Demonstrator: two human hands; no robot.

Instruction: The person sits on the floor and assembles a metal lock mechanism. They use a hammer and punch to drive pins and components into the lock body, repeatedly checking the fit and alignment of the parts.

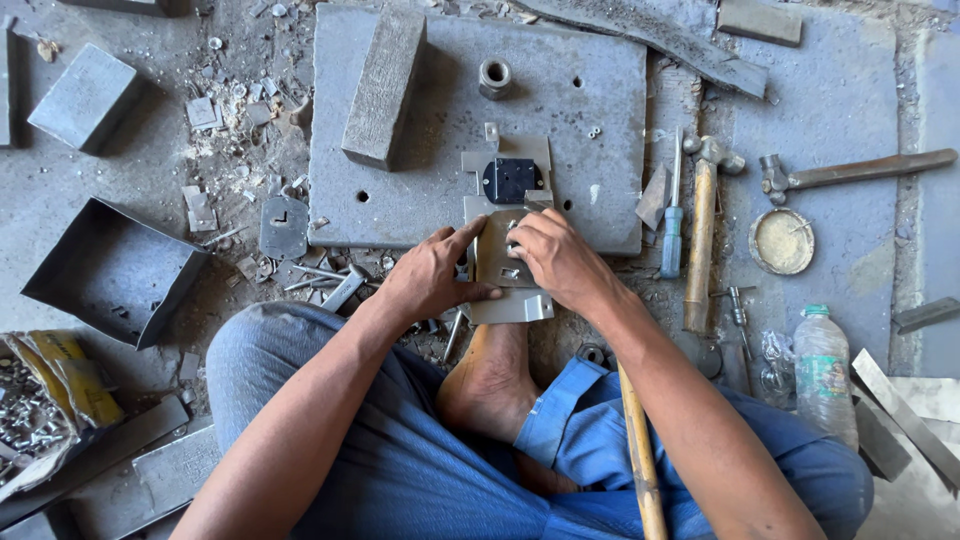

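Both hands (pixel 495 265) gripping grey metal plate (pixel 497 262) at steel slab (pixel 560 120) front edge; hammer (pixel 702 235) near right.

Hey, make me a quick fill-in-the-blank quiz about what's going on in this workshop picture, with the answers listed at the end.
1. Both the left hand and the right hand rest on a small metal ____ at the edge of the steel slab.
2. The blue-handled screwdriver lies just ____ of the wooden-handled hammer.
3. The plastic bottle has a ____ cap.
4. The person's foot is ____.

Missing words: plate; left; green; bare
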